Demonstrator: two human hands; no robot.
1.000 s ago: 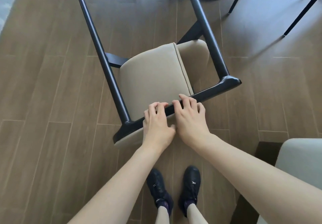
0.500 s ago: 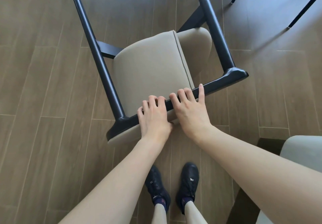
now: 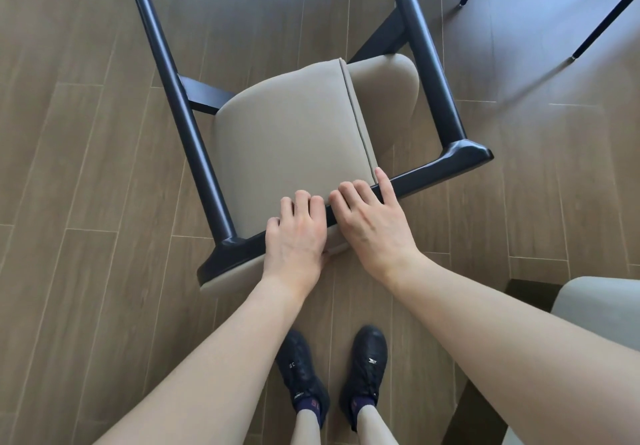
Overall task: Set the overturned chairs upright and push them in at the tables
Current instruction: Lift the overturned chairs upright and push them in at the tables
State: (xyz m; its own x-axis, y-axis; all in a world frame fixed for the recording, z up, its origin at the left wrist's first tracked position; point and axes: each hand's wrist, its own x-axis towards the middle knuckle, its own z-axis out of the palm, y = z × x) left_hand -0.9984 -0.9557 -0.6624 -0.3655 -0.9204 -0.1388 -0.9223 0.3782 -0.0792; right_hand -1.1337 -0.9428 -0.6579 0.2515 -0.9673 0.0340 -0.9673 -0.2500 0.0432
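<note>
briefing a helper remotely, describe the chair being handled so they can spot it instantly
On the wood-plank floor, directly ahead of the black shoes, stands the chair with beige cushion and dark frame. Unlike the other beige chair at the lower right, both hands grip its top rail, left hand beside right hand.

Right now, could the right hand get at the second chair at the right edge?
Probably yes. The right hand grips the chair's rail, and the second chair sits just beside that forearm with only bare floor between.

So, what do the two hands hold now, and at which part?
Both the left hand and the right hand grip the chair by its dark top rail, side by side near the rail's middle.
</note>
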